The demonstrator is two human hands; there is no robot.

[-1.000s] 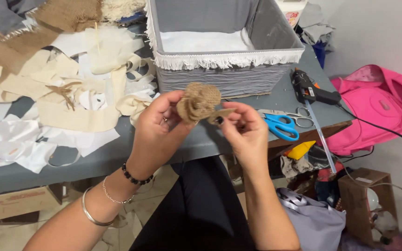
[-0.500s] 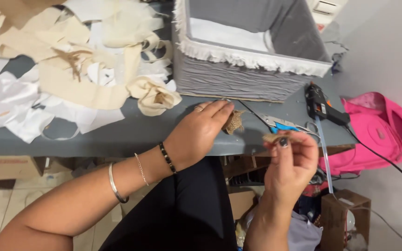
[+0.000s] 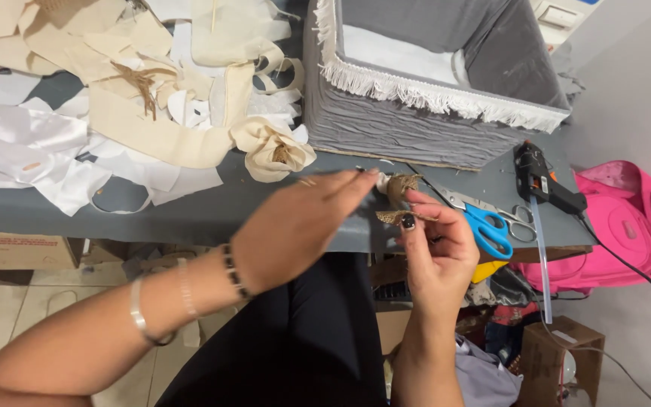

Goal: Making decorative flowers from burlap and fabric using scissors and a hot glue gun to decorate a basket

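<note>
My left hand (image 3: pixel 295 226) and my right hand (image 3: pixel 438 245) meet over the front edge of the grey table (image 3: pixel 190 215). Between the fingertips sits a small brown burlap piece (image 3: pixel 399 188), rolled and frayed. The left fingers pinch its upper part, and the right thumb and forefinger pinch its lower strip. The left hand is blurred. A cream fabric rose (image 3: pixel 273 151) lies on the table just left of the hands.
A grey fabric-covered box (image 3: pixel 408 128) with white fringe stands behind the hands. Blue-handled scissors (image 3: pixel 484 222) and a black glue gun (image 3: pixel 540 177) lie to the right. Cream and white fabric scraps (image 3: pixel 77 128) cover the left. A pink bag (image 3: pixel 627 226) sits beyond the table.
The view has shifted, and both hands have come together near the table edge. The right hand rose to meet the left at the burlap piece, which looks smaller than one second ago.
</note>
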